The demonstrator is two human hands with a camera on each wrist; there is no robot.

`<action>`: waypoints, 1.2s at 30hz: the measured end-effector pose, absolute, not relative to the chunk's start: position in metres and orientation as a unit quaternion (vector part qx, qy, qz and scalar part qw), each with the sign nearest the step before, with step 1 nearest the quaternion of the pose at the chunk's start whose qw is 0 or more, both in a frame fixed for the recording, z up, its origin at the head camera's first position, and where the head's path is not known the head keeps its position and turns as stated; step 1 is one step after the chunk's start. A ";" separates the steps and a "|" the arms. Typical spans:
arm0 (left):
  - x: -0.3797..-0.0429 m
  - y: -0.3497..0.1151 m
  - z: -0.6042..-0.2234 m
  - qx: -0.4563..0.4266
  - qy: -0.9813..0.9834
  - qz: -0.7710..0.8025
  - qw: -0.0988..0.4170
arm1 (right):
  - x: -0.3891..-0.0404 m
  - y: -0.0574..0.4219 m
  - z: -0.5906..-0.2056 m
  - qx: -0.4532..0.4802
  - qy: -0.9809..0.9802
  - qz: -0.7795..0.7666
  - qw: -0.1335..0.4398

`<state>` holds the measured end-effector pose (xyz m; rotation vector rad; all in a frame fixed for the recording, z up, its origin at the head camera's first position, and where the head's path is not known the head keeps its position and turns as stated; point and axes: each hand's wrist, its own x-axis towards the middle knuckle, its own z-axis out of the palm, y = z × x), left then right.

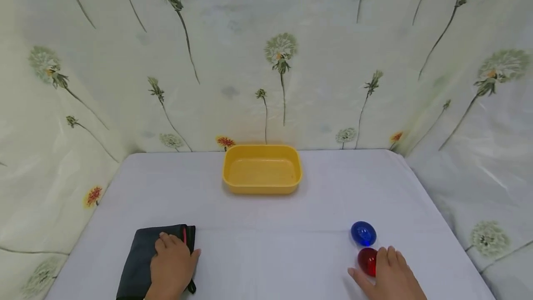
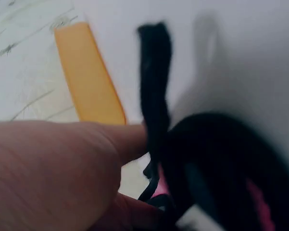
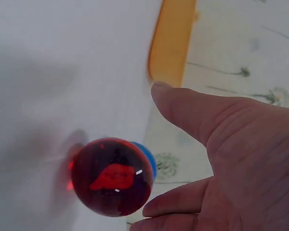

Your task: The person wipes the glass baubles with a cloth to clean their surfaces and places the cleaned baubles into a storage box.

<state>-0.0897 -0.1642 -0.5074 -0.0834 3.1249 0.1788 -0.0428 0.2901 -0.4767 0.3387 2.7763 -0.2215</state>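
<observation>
**One hand on a dark pouch, one hand by a red ball**

The left hand (image 1: 171, 263) covers part of the dark pouch (image 1: 139, 253), and the bottom of the picture cuts off its near end. Up close, the pouch is blurry, and a dark strip (image 2: 154, 72) hides the tip of the thumb. The blue ball (image 1: 363, 234) is mostly hidden behind the red ball (image 3: 112, 178) in the right wrist view. From above, fingers cover a bit of the red ball.

The left fingers lie loosely on top of the pouch, with the thumb out past its side. I can't tell how hard they press. The right hand (image 1: 387, 274) is wide open, with the red ball between thumb and fingers. The thumb is away from the ball; the fingertips are right by it, maybe touching. The red ball sits on the white table (image 1: 258, 230), just beside the blue one.
</observation>
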 end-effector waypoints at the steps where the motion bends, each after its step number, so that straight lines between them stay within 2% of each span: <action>1: -0.089 -0.165 -0.508 -0.023 0.999 0.044 -0.010 | -0.042 0.292 -0.480 0.122 0.974 -0.079 0.173; 5: -0.086 -0.164 -0.512 -0.006 0.997 -0.004 -0.071 | -0.039 0.292 -0.488 0.144 0.968 -0.091 0.183; 10: -0.088 -0.161 -0.516 -0.001 0.997 -0.025 -0.079 | -0.038 0.290 -0.491 0.173 0.962 -0.119 0.176; 17: -0.088 -0.166 -0.525 0.022 0.988 -0.038 -0.149 | -0.040 0.292 -0.500 0.194 0.960 -0.130 0.152; 19: -0.089 -0.170 -0.526 0.016 0.988 -0.019 -0.151 | -0.041 0.293 -0.500 0.200 0.960 -0.131 0.144; 21: -0.091 -0.176 -0.527 0.008 0.989 0.005 -0.147 | -0.041 0.293 -0.501 0.201 0.961 -0.134 0.134; 27: -0.095 -0.188 -0.521 -0.034 0.993 0.083 -0.083 | -0.042 0.291 -0.500 0.214 0.960 -0.133 0.118; 36: -0.094 -0.196 -0.513 -0.092 0.984 0.149 -0.026 | -0.041 0.294 -0.501 0.213 0.960 -0.163 0.085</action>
